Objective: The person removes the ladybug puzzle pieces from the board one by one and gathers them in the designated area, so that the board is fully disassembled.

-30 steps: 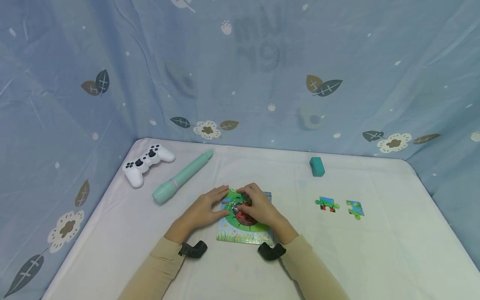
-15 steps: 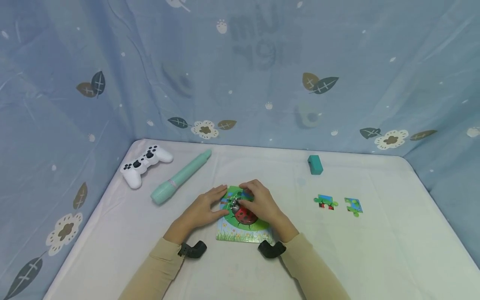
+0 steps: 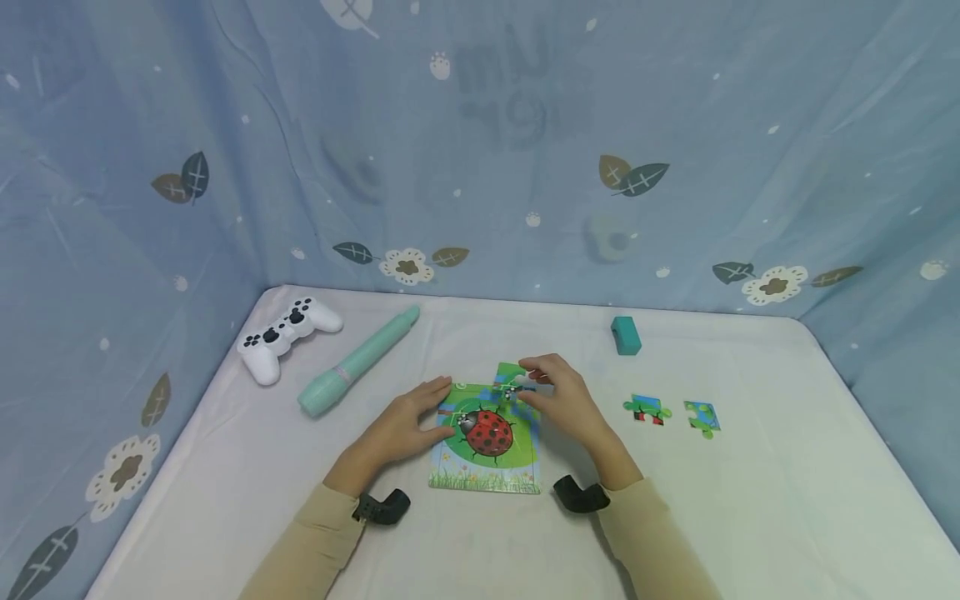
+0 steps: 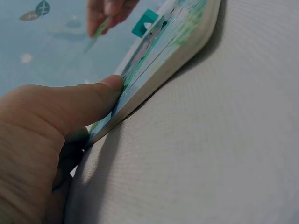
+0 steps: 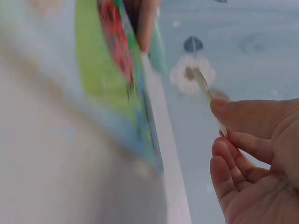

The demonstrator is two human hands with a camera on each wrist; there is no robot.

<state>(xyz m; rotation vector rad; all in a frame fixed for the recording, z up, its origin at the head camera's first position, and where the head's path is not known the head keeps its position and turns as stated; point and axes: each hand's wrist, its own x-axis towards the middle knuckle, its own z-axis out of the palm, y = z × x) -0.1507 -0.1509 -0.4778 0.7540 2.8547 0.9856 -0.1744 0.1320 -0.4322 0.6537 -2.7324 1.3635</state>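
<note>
A square ladybug jigsaw puzzle board (image 3: 487, 473) lies on the table in front of the person. The left hand (image 3: 401, 427) rests at its left edge, fingers extended, the thumb (image 4: 100, 95) touching the board's near-left part in the left wrist view. Above the board's upper right corner, the right hand (image 3: 564, 402) pinches a small green puzzle piece (image 3: 512, 375) between thumb and fingers. In the right wrist view that piece (image 5: 202, 84) shows nearly edge-on, clear of the board. Two loose puzzle pieces, one with red and black (image 3: 648, 408) and one green and blue (image 3: 702, 417), lie to the right.
A white game controller (image 3: 288, 336) and a mint-green flashlight-shaped tube (image 3: 360, 358) lie at the back left. Toward the back right sits a small teal block (image 3: 626, 335) with a notch. Blue patterned cloth (image 3: 480, 167) hangs behind the white table.
The right hand has moved right and away from the board's middle, now carrying a puzzle piece. The ladybug is more fully exposed. The left hand stays at the board's left edge.
</note>
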